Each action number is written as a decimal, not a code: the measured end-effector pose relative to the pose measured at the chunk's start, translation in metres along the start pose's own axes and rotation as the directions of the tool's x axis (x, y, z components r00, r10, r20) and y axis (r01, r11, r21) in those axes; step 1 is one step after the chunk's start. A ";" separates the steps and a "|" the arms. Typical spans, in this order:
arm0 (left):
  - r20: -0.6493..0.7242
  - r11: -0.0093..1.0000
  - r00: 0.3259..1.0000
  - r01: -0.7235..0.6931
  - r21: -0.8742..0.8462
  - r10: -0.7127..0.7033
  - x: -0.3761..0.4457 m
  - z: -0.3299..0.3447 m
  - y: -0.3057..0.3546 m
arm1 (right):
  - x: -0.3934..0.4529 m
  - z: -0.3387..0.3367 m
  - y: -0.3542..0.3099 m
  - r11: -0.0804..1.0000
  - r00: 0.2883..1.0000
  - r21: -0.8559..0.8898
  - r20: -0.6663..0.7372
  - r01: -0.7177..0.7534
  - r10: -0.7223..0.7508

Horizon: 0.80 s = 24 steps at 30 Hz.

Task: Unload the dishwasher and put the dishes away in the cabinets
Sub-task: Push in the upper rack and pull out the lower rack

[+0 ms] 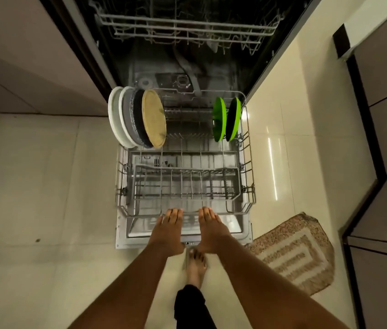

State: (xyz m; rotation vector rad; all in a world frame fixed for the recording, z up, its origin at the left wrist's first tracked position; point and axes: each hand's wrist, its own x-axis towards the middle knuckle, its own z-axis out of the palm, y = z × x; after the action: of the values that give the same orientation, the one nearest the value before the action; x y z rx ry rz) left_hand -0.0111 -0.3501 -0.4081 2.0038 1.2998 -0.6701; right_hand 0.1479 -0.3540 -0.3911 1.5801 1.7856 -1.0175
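Both hands, left (167,230) and right (211,230), gripped the front rail of the lower rack (249,186), fingers curled over the wire. I judged the rack-pulling step done. Plates (138,117) stood at its far left, green dishes (225,119) far right. Next: release, reach for a plate.

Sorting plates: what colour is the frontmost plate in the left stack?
Tan plate, head view.

One head-worn wide-angle view looks steeply down from above the open dishwasher (187,67) — lower rack (185,181) mid-frame, fairly near, floor (45,186) on both sides, upper rack (187,27) at the top edge.
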 end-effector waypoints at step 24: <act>-0.305 0.955 0.925 0.148 -0.258 -0.226 -0.221 -0.043 -0.137 | -0.116 -0.027 -0.195 0.997 0.851 0.053 -0.521 -0.052 0.072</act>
State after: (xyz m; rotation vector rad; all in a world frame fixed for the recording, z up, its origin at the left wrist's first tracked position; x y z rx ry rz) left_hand -0.2181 -0.4076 -0.2552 1.8666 1.7028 -0.2504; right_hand -0.0223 -0.4034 -0.2474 2.0700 2.0470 -0.6197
